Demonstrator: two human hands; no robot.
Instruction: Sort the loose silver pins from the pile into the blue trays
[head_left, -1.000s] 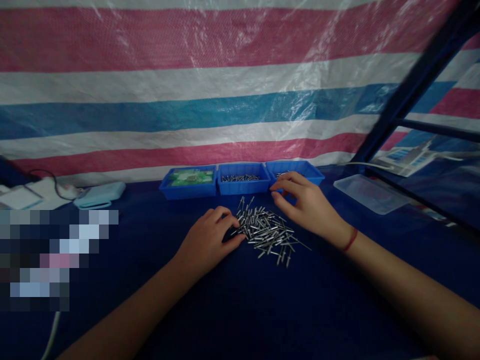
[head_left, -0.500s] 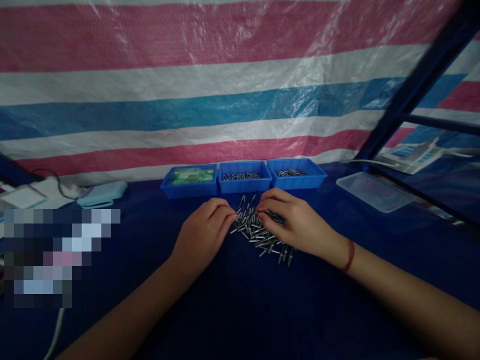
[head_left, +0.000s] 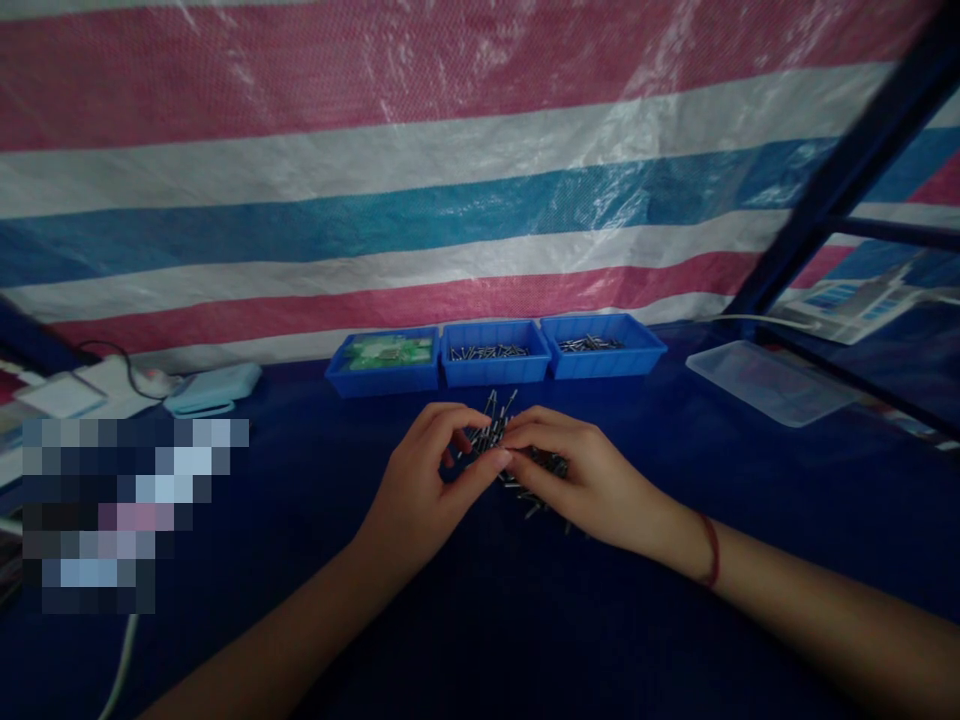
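Note:
A loose pile of metal blind rivets (head_left: 491, 432) lies on the dark blue table, partly hidden by both hands. My left hand (head_left: 431, 465) is over the pile's left side, its thumb and curved fingers apart. Its thumb tip meets the fingertips of my right hand (head_left: 592, 475) above the rivets. The right thumb and forefinger are pinched together; anything between them is too small to make out. More rivets show beneath the right palm.
Behind the pile stand three blue bins: a left bin (head_left: 382, 385) with green-and-white packets, a middle bin (head_left: 495, 372) and a right bin (head_left: 607, 362) with small metal parts. A clear plastic lid (head_left: 772, 380) lies right; a light-blue case (head_left: 214, 388) lies left.
My left hand has moved right over the rivets and its fingers have spread. My right hand has shifted slightly left and down, meeting the left thumb. The view has tilted slightly.

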